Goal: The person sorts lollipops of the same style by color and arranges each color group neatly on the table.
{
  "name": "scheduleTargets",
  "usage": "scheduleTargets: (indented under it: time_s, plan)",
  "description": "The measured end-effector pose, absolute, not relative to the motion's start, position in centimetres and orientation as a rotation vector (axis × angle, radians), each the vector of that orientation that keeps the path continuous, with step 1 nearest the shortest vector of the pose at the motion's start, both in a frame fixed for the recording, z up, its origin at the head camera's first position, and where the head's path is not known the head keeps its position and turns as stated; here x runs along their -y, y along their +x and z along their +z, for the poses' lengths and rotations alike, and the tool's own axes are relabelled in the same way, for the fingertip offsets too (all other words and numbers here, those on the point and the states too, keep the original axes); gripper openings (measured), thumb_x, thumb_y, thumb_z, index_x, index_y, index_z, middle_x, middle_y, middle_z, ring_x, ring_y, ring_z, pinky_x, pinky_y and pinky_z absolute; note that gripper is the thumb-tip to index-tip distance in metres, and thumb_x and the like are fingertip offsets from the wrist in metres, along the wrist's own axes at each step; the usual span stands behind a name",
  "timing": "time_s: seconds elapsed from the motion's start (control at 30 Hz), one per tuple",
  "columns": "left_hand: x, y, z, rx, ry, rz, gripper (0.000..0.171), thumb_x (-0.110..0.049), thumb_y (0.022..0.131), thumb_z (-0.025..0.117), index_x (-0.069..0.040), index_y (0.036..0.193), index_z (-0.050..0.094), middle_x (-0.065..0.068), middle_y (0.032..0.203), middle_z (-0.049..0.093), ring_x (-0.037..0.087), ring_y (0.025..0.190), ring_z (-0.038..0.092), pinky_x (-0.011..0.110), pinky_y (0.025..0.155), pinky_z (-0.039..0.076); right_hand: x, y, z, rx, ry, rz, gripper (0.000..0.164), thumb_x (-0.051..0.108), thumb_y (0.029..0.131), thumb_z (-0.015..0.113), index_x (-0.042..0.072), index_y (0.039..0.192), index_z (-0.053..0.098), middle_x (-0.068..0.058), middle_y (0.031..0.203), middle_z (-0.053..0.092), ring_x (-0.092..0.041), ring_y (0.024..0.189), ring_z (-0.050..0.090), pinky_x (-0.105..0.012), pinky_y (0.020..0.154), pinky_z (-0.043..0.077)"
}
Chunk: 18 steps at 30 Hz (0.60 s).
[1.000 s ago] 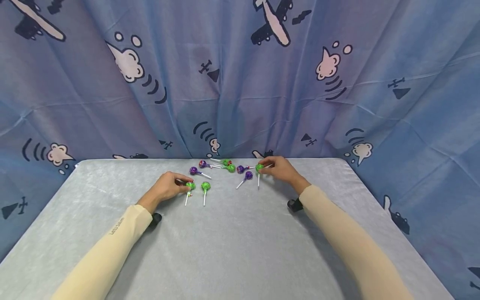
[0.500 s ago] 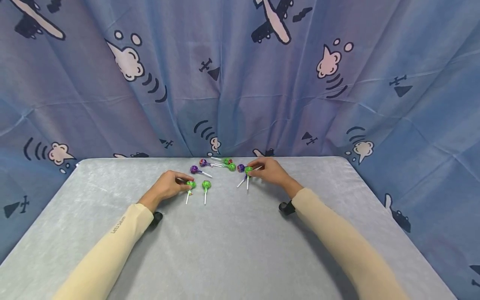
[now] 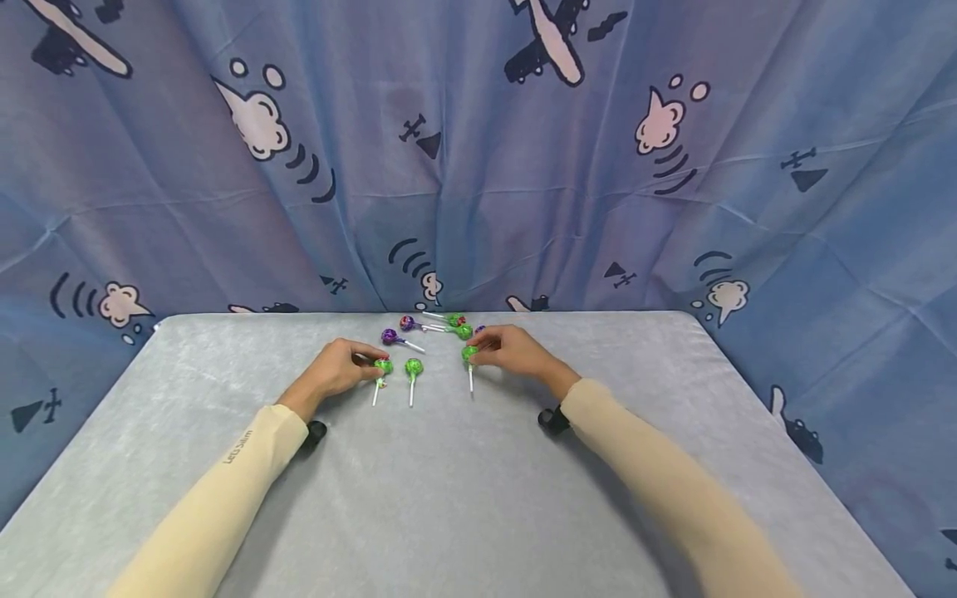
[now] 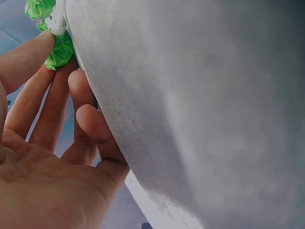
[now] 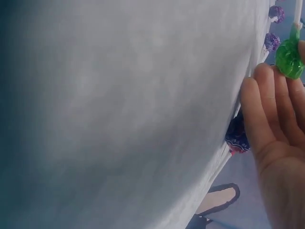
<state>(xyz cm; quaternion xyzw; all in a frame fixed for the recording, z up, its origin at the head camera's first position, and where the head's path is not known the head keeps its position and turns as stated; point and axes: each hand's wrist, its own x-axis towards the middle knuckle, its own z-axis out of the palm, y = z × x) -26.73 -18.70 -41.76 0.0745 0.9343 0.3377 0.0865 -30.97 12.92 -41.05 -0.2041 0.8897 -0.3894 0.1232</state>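
My left hand [image 3: 344,368] pinches the green head of a lollipop [image 3: 384,365] between thumb and fingers, low over the table, its white stick pointing towards me. A second green lollipop [image 3: 414,367] lies just right of it. Between the thumb and fingers of my right hand [image 3: 516,353] is another green lollipop [image 3: 469,353], stick hanging down. The right wrist view shows that green head [image 5: 289,59] at the fingertips, with a dark purple lollipop [image 5: 237,136] behind the hand. In the head view this hand mostly hides the purple lollipops on that side.
Beyond the hands, two purple lollipops [image 3: 390,336] and two green ones [image 3: 463,331] lie near the back edge of the grey-covered table [image 3: 478,482]. A blue curtain [image 3: 478,166] printed with planes hangs right behind it.
My right hand has moved left and slightly nearer with its green lollipop, passing in front of the purple lollipops. My left hand has stayed in place, pinching its lollipop.
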Motion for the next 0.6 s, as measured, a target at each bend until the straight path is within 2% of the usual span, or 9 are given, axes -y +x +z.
scheduleTargets:
  time_s: [0.17, 0.6]
  plan:
    - [18.7, -26.8, -41.7, -2.777, 0.220, 1.012, 0.031, -0.021, 0.091, 0.073, -0.015, 0.122, 0.073, 0.011, 0.125, 0.070, 0.026, 0.106, 0.064, 0.037, 0.084, 0.050, -12.2, -30.9, -40.8, -2.605, -0.567, -1.112, 0.032, 0.027, 0.089, 0.074, 0.016, 0.118, 0.071, -0.005, 0.112, 0.071, -0.019, 0.102, 0.064, -0.037, 0.091, 0.050]
    - [18.8, -26.8, -41.8, -2.781, 0.242, 1.020, 0.032, -0.021, 0.091, 0.072, -0.014, 0.122, 0.073, 0.012, 0.126, 0.070, 0.028, 0.108, 0.064, 0.040, 0.087, 0.051, -10.5, -30.6, -40.8, -2.598, -0.656, -1.067, 0.034, 0.022, 0.088, 0.076, 0.010, 0.119, 0.070, -0.006, 0.111, 0.073, -0.017, 0.099, 0.067, -0.032, 0.087, 0.053]
